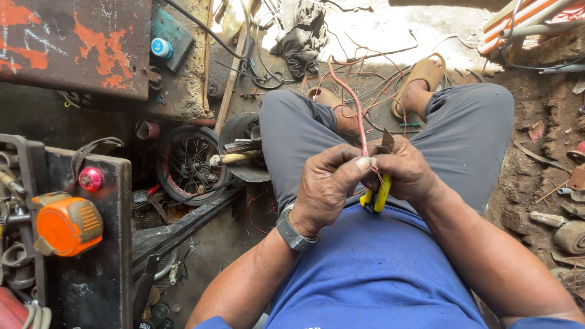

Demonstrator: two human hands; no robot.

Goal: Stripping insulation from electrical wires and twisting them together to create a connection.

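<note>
1. Far left: dark metal rack (91,256) crammed with tools, an orange plastic-cased tool (66,224) at its edge, a pink knob (91,178) above.
2. Centre-left on the dirt floor: round spoked wheel (191,163), beside it a shallow dark pan (241,149) holding metal rods.
3. Left hand (329,186), grey wristband, clenched around a thin reddish wire (356,113) above the lap.
4. Right hand (407,172) grasping yellow-handled pliers (378,195), steel tip raised against the wire.
5. Beyond the knees: tangled copper-coloured wires (384,85).

Glossy yellow plastic plier handles (378,198) w/ dull metal tip — smooth reddish wire (356,103), matt grey cloth trousers (469,140)
</note>
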